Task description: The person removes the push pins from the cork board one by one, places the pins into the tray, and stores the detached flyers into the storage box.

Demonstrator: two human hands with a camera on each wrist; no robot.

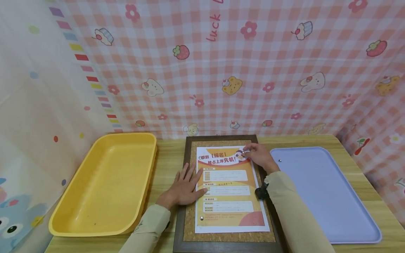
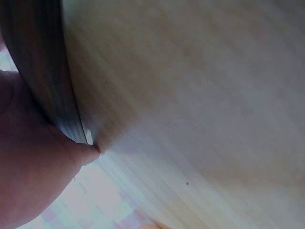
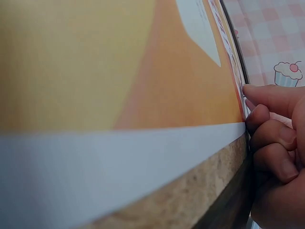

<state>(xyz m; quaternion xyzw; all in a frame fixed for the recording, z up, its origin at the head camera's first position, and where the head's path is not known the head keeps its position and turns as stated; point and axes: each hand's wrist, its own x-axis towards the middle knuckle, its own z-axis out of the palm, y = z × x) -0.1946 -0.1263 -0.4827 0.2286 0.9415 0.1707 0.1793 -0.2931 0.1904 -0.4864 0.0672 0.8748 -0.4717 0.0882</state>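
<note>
A printed poster (image 1: 226, 219), orange and white, lies on a cork board (image 1: 190, 225) with a dark wooden frame (image 1: 180, 225). Silver thumbtacks show at its lower left (image 1: 201, 218) and upper left corners. My left hand (image 1: 185, 188) rests with fingers spread over the board's left frame, its fingertips and thumb on the poster's left edge. At the poster's upper right corner, my right hand (image 1: 259, 156) pinches a small thumbtack against the paper, largely hidden by the fingertips. In the right wrist view the other fingers (image 3: 271, 136) are curled beside the board's edge.
To the left stands a deep yellow tray (image 1: 104, 182). A shallow lilac tray (image 1: 329, 196) lies on the right, with one silver thumbtack (image 1: 280, 160) near its far left corner. A checked cloth (image 1: 202, 105) hangs behind the wooden table (image 1: 167, 158).
</note>
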